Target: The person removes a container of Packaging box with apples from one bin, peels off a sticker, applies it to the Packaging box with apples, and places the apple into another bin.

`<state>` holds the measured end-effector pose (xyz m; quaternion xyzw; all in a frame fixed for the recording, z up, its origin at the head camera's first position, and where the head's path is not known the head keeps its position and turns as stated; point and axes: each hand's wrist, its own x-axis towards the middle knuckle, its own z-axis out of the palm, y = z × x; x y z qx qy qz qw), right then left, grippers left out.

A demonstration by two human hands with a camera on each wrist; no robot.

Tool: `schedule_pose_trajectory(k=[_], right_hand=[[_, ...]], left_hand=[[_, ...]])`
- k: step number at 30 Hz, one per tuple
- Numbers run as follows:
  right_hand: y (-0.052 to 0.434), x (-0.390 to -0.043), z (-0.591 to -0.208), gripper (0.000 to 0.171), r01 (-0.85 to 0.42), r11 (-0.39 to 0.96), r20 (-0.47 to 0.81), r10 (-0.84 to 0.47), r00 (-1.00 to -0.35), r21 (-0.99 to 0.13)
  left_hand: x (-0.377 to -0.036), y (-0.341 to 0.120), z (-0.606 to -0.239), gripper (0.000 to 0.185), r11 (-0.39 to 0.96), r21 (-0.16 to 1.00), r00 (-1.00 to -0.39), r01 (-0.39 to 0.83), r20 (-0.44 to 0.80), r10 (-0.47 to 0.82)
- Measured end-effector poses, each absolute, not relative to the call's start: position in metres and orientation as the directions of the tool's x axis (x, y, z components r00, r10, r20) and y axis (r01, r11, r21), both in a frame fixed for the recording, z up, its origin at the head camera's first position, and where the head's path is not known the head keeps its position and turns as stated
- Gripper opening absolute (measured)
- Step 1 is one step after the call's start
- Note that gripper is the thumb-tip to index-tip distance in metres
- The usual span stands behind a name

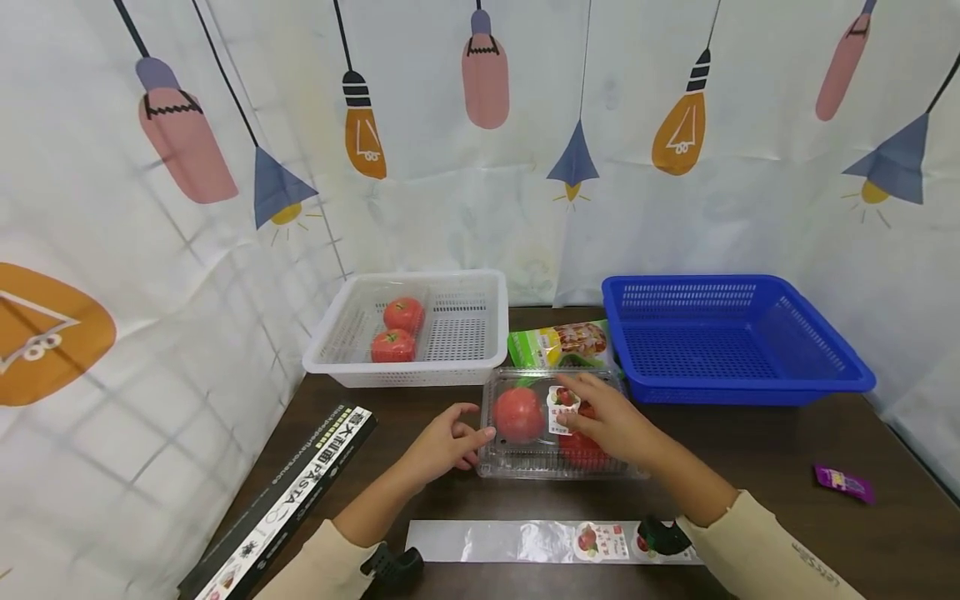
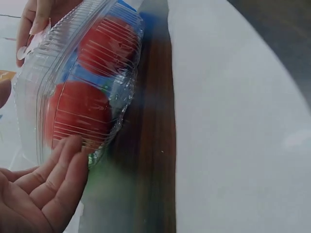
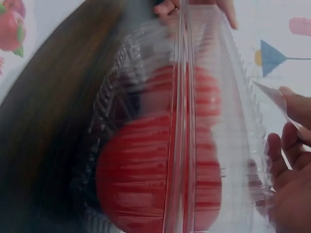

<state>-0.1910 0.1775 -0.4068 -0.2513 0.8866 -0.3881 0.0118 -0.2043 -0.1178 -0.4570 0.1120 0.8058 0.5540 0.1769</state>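
Note:
A clear plastic clamshell box [image 1: 525,462] lies shut on the dark table with two red tomatoes [image 1: 517,414] inside. My left hand [image 1: 474,432] touches the box's left edge with relaxed fingers; in the left wrist view the left hand [image 2: 60,167] lies against the ribbed box [image 2: 73,73]. My right hand [image 1: 576,402] rests on the lid and pinches the edge of the printed label [image 1: 562,405] stuck there. In the right wrist view the right hand [image 3: 291,126] holds a thin flap beside the box [image 3: 180,121], and the tomatoes [image 3: 146,174] fill the frame.
A white basket [image 1: 465,367] with two tomatoes stands behind at the left, a blue basket [image 1: 750,387] at the right, a green packet [image 1: 558,343] between them. A black pasta box [image 1: 285,500] lies front left, a clear film strip [image 1: 510,542] near me, a purple sachet [image 1: 843,482] far right.

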Motion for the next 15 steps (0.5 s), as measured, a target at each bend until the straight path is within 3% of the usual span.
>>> schedule_pose_trajectory(k=[5, 15], right_hand=[[0.176, -0.201, -0.409, 0.061, -0.446, 0.560, 0.154, -0.491, -0.858, -0.698], [0.174, -0.208, -0.414, 0.068, -0.417, 0.571, 0.119, -0.485, -0.866, -0.708]], left_hand=[[-0.209, -0.117, -0.459, 0.078, 0.301, 0.950, -0.898, -0.087, -0.206, 0.390], [-0.210, -0.115, -0.460, 0.076, 0.289, 0.953, -0.889, -0.095, -0.212, 0.406]])
